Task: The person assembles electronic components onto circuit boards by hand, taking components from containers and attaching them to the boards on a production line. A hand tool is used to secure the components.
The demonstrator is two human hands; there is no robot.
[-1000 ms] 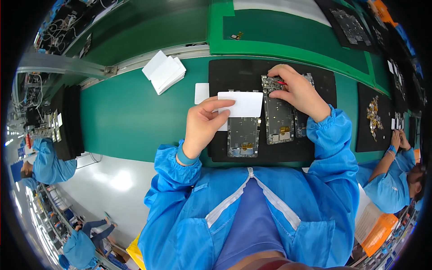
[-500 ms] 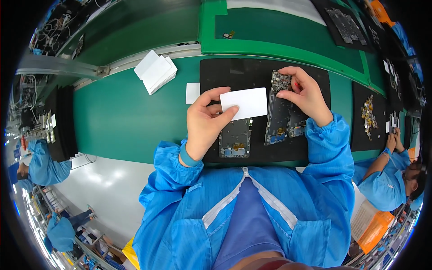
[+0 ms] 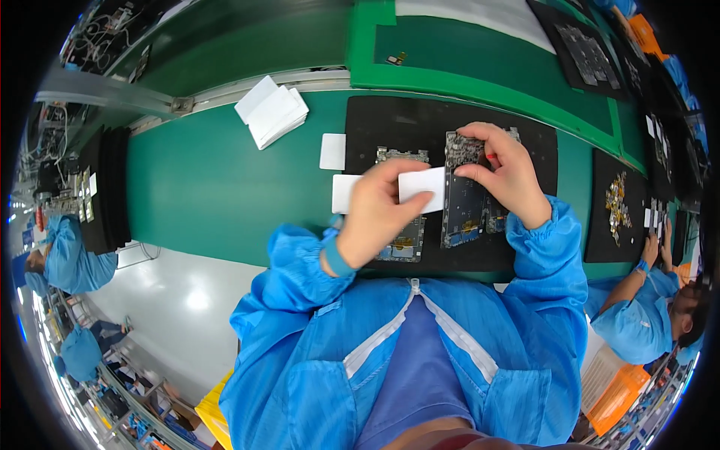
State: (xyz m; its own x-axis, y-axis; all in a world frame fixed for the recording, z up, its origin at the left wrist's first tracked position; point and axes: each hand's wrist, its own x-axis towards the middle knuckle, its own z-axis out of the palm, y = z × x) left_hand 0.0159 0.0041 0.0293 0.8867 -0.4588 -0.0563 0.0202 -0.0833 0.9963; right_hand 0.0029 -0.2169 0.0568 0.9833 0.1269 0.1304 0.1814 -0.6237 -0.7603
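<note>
A white blank card point(image 3: 420, 185) is pinched between the thumb and fingers of my left hand point(image 3: 375, 214). Its right edge meets the left side of a dark phone chassis with a circuit board point(image 3: 463, 206); whether it has slipped in under a part I cannot tell. My right hand point(image 3: 510, 176) grips that chassis at its upper end, tilted up off the black mat point(image 3: 386, 124). A second phone chassis point(image 3: 401, 249) lies on the mat, partly hidden beneath my left hand. A third chassis point(image 3: 496, 219) shows behind my right hand.
Left of the mat lie two white cards point(image 3: 333, 151) and, farther back, a stack of white cards point(image 3: 274, 116). A green-edged shelf point(image 3: 480, 81) borders the bench at the back. At right, small parts point(image 3: 617, 210) are heaped on another mat, with a co-worker's hands point(image 3: 657, 246) close by.
My left hand has moved right, bringing the card against the chassis side. The chassis in my right hand has turned slightly. A white card formerly behind my left hand now shows.
</note>
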